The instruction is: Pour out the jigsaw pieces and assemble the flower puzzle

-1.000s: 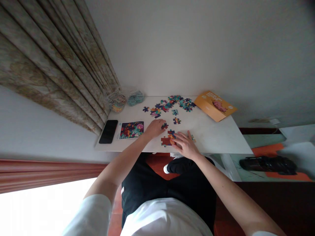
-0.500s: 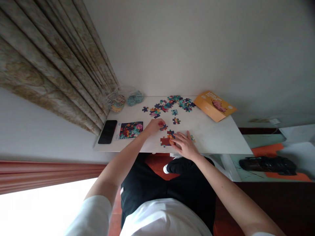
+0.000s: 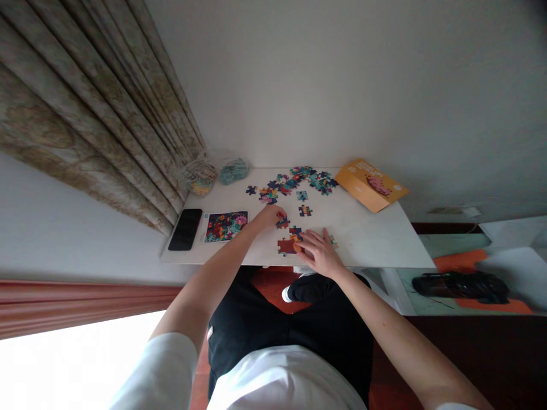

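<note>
Just beyond the near edge of the white flat-topped surface [image 3: 367, 242], my left grip [image 3: 270, 218] was narrow, its fingertips drawn together at the top of a small dark-blue, multicoloured jigsaw piece [image 3: 282, 224], which looked pinched there. My right grip [image 3: 321, 251] was wide, lying flat with fingers spread; its fingertips rested on the right side of a reddish-brown, orange and dark-blue joined jigsaw section [image 3: 285, 246], just nearer to me than the left grip's piece.

I judged the piece to be thin card: very light, fairly stiff, a little slick on the printed face, with knobs that could bend or fray. Its opposite edges seemed the best place to take hold. The joined section I judged apt to slide or part at its seams, so flat, light pressure suited it.

Beyond both grips lay a heap of loose multicoloured jigsaw pieces [image 3: 322, 182].
</note>
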Motion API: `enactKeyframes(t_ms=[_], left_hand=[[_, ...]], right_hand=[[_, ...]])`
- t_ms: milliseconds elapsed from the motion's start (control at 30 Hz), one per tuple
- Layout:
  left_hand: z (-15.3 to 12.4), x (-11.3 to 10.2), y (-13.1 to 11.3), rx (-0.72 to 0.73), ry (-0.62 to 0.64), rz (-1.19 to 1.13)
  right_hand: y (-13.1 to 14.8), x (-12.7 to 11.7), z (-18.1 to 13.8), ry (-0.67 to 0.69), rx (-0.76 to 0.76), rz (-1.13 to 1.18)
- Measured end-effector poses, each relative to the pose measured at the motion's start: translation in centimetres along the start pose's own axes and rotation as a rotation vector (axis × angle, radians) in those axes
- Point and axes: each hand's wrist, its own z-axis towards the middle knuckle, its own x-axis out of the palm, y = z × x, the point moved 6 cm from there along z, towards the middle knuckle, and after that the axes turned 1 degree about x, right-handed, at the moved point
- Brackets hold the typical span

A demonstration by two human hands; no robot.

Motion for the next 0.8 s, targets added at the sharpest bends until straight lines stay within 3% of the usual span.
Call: enactKeyframes(t_ms=[133, 400, 667, 800], left_hand=[[-0.6, -0.1, -0.6, 0.051, -0.038, 0.083], [-5.8, 0.9, -2.4, 0.225, -0.176, 0.382], [-5.4, 2.0, -2.0, 0.243, -0.171, 0.356], [-6.0, 2.0, -2.0, 0.239, -0.227, 0.376]], right_hand=[[-0.1, 0.0, 0.0, 0.006, 0.007, 0.0], [0.2, -0.2, 0.1, -0.014, 0.005, 0.009], [0.2, -0.3, 0.1, -0.025, 0.007, 0.006], [0.2, -0.1, 0.1, -0.026, 0.009, 0.006]])
